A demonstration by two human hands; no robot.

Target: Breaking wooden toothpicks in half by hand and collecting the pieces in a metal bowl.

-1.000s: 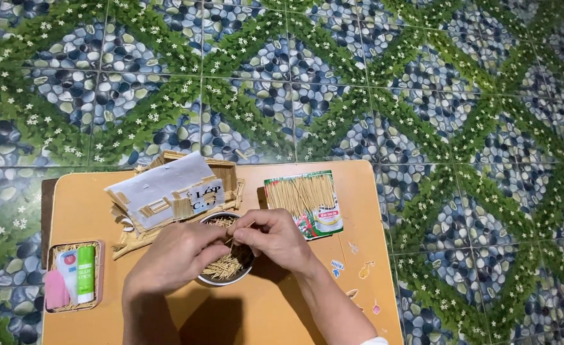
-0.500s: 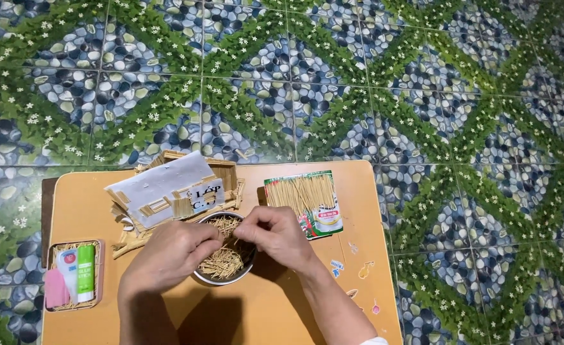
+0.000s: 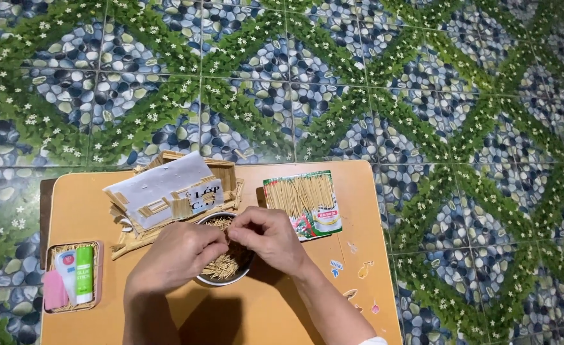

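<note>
Over a small orange table, both hands are meeting above a round metal bowl heaped with thin wooden sticks. Left hand is curling its fingers inward over the bowl's left rim, and right hand is pressing its fingertips against them from the other side; the fingers of both are closing together, seemingly pinching a few sticks between them, though what exactly is being gripped is too small to tell. Well to the left of the grip, a shallow tray is holding a green glue stick, a white tube and a pink piece. Just beyond the knuckles, a little model house built of sticks with a pale roof is sitting near the table's far edge. Right of the grip and slightly farther, a clear packet of sticks is lying flat. Past the table, a pebble-patterned floor with green leafy bands is spreading away
</note>
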